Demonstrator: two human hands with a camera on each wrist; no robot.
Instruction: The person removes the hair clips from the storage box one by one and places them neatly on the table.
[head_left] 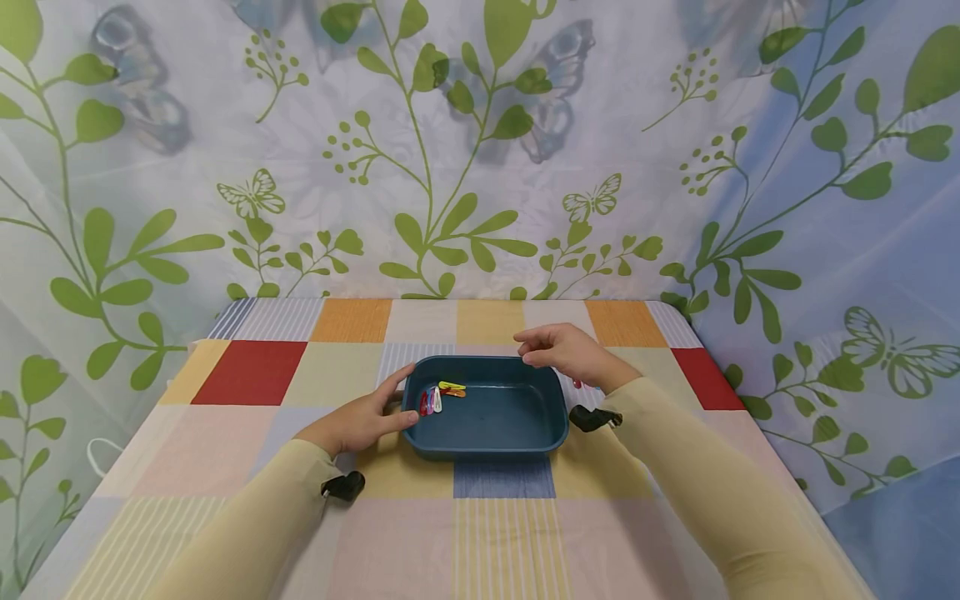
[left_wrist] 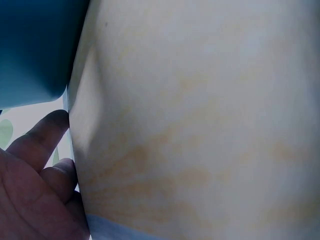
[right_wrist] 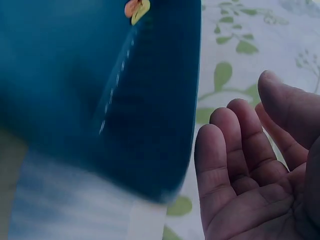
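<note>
A dark blue plastic basin (head_left: 495,446) stands on the patchwork tablecloth in the head view. Several small snap hair clips (head_left: 437,402) in red, white, yellow and orange lie at its left end. My left hand (head_left: 363,421) rests at the basin's left side, thumb at the rim and forefinger stretched along the outer corner. Above the right back rim hovers my right hand (head_left: 562,350), fingers loosely bent. In the right wrist view this hand (right_wrist: 250,175) shows a bare palm beside the basin wall (right_wrist: 165,105), holding nothing.
Just right of the basin, small red items (head_left: 577,383) are partly hidden by the right wrist. A leaf-patterned curtain (head_left: 480,167) hangs behind the table and along its sides. A white loop (head_left: 101,454) shows at the left table edge.
</note>
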